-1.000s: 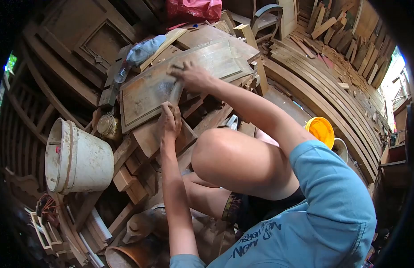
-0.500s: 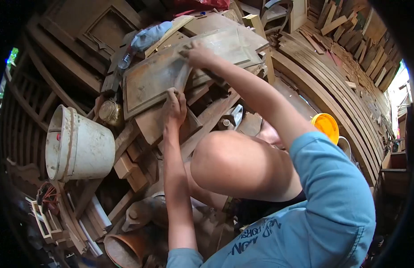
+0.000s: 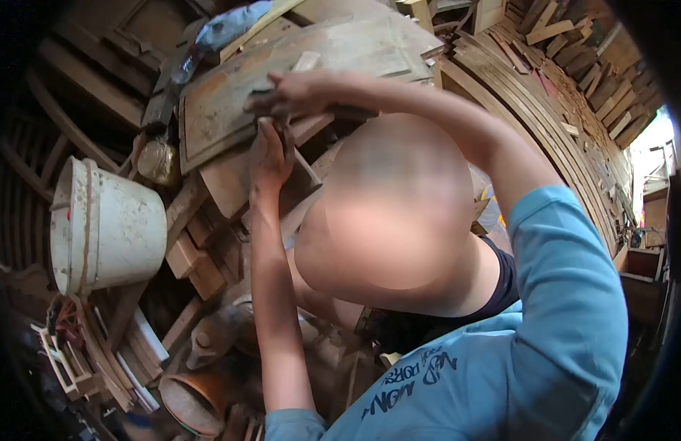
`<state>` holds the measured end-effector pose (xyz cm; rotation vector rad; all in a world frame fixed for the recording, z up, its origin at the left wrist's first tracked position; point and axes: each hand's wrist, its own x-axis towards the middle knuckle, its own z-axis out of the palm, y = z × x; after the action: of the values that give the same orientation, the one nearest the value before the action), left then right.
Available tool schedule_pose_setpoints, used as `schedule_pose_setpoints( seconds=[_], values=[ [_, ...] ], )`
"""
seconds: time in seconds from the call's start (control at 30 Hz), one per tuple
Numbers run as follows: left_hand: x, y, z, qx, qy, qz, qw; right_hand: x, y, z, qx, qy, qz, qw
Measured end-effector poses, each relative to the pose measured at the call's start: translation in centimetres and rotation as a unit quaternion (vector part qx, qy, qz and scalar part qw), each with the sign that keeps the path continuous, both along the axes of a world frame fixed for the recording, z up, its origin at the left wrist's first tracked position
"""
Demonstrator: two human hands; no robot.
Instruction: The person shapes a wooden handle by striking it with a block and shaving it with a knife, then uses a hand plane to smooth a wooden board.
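A framed wooden panel (image 3: 223, 121), dusty and pale in patches, lies tilted across the wood in front of me. At its near edge is my left hand (image 3: 273, 154), fingers closed up against the rim. Just above it my right hand (image 3: 289, 95) bends over the panel's surface, with a dark grey flat piece (image 3: 261, 99) under its fingers; blur hides what kind it is. A small pale wooden block (image 3: 306, 61) rests on the panel beyond my right hand. My two hands nearly touch.
A dirty white bucket (image 3: 123, 224) stands at left, near a round jar (image 3: 159, 162). Behind the panel lie a blue cloth (image 3: 234, 23) and a plastic bottle (image 3: 186, 66). Long stacked boards (image 3: 531, 110) curve along the right. An orange pot (image 3: 197, 400) sits low at left.
My right hand has moved left and nearer, toward my left hand. The pale block is now uncovered on the panel. The view has shifted, and my knee sits higher in it.
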<state>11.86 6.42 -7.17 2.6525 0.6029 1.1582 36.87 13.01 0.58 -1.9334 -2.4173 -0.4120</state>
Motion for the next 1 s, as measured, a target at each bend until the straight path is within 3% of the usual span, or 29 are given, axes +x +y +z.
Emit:
schedule_pose_setpoints(
  seconds=[0.1, 0.13, 0.17, 0.2, 0.23, 0.27, 0.3, 0.37, 0.43, 0.5, 0.63, 0.77, 0.83, 0.9, 0.93, 0.97, 1.0],
  values=[
    [0.1, -0.9, 0.9, -0.1, 0.045, 0.03, 0.993, 1.8, 2.8, -2.9, -0.052, -0.091, 0.078, 0.991],
    [0.1, -0.5, 0.5, -0.075, 0.028, 0.016, 0.997, 1.4, 1.9, -3.0, -0.054, 0.003, 0.039, 0.998],
    [0.3, 0.1, 0.9, -0.069, 0.025, 0.008, 0.997, -3.1, -3.9, 2.2, -0.108, 0.091, -0.059, 0.988],
    [0.5, 0.1, 0.9, -0.038, 0.009, -0.019, 0.999, -2.8, -3.7, 2.4, -0.107, 0.081, -0.061, 0.989],
    [0.4, -0.1, 0.6, -0.012, -0.001, -0.043, 0.999, -2.9, -3.3, 0.9, -0.1, 0.034, 0.007, 0.994],
    [0.5, 0.3, 0.5, 0.085, -0.01, -0.065, 0.994, -3.3, -3.1, -1.0, -0.093, -0.006, 0.076, 0.993],
    [0.0, -0.5, 0.0, 0.072, 0.001, -0.064, 0.995, -4.1, -3.6, -3.0, -0.089, -0.036, 0.147, 0.985],
    [0.4, -0.8, 0.8, -0.017, 0.05, 0.01, 0.999, 1.0, -0.4, -2.6, -0.08, -0.107, 0.109, 0.985],
    [0.5, -0.6, 0.6, -0.005, 0.052, 0.008, 0.999, 1.5, -0.7, -4.3, 0.037, -0.067, 0.031, 0.997],
    [0.4, -0.4, 0.6, 0.058, 0.037, -0.008, 0.998, -5.3, -7.5, 1.3, -0.028, 0.142, 0.054, 0.988],
    [0.2, -1.2, 1.1, 0.038, 0.08, 0.009, 0.996, -2.6, -6.3, 2.6, -0.101, 0.214, 0.042, 0.971],
    [0.9, -0.5, 1.0, 0.083, 0.063, 0.012, 0.994, -6.0, -11.7, 8.0, -0.069, 0.096, -0.017, 0.993],
    [1.0, -1.4, 2.1, 0.142, 0.028, -0.028, 0.989, -4.5, -9.3, 6.2, -0.064, 0.12, 0.005, 0.991],
    [-0.7, -1.3, -0.6, 0.069, 0.116, 0.004, 0.991, -2.6, -5.5, 0.4, -0.068, 0.197, 0.051, 0.977],
    [0.0, -0.8, -0.2, 0.065, 0.096, 0.007, 0.993, 1.9, -1.1, -0.9, -0.063, -0.087, 0.091, 0.99],
    [0.8, -0.3, 0.2, 0.06, 0.075, 0.009, 0.995, 1.2, -1.7, -1.4, -0.056, -0.096, 0.09, 0.99],
    [0.7, -0.1, 0.1, 0.048, 0.072, 0.007, 0.996, -0.6, -3.7, -2.0, 0.042, 0.031, 0.085, 0.995]
  ],
)
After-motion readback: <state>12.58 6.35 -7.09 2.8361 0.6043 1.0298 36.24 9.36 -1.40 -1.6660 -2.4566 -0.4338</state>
